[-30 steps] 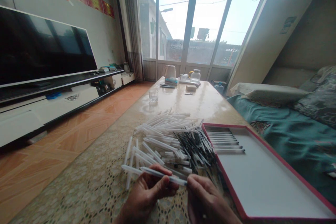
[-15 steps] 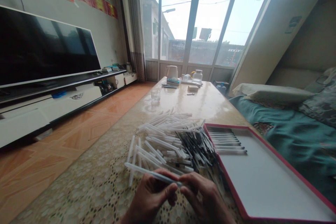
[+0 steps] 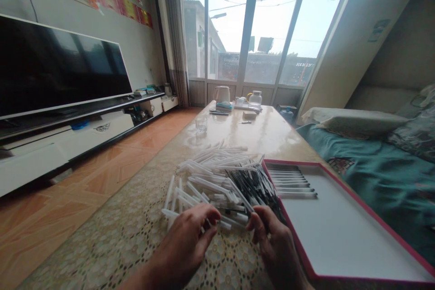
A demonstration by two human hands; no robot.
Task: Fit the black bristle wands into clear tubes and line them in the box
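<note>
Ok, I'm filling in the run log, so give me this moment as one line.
left hand: holds white pen tube | right hand: at dark refills | pile of tubes on table | red-edged tray: few finished pens

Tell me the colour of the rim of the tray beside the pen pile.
Red, around a white inside; the tray shows in the head view.
</note>
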